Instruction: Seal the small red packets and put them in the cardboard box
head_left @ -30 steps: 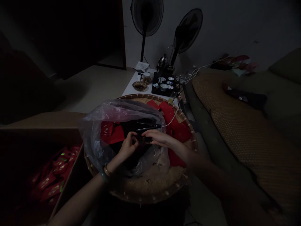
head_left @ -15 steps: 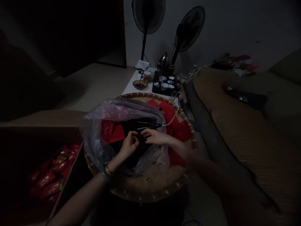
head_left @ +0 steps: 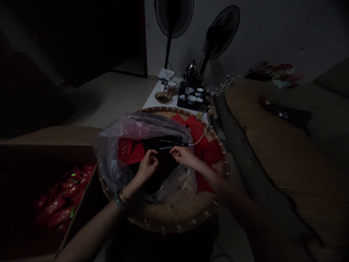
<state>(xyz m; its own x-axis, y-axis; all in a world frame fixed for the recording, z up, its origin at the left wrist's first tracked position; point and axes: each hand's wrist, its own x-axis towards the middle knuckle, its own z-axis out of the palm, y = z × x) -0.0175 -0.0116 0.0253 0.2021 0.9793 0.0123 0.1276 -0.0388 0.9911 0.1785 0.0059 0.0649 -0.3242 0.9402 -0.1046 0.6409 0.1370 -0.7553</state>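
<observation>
Pointing left, corded tool (head_left: 179, 144), long axis crosswise, right hand (head_left: 183, 155) nearby

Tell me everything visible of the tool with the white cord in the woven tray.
The tool looks slim and dark, its two long prongs spread apart at the left, each with a pale, shiny edge. The white cord leaves its right end and curves to the far right rim of the woven tray. The tool lies crosswise over something dark. The right hand's grip is close beside the nearer prong; contact is too dark to judge.
</observation>
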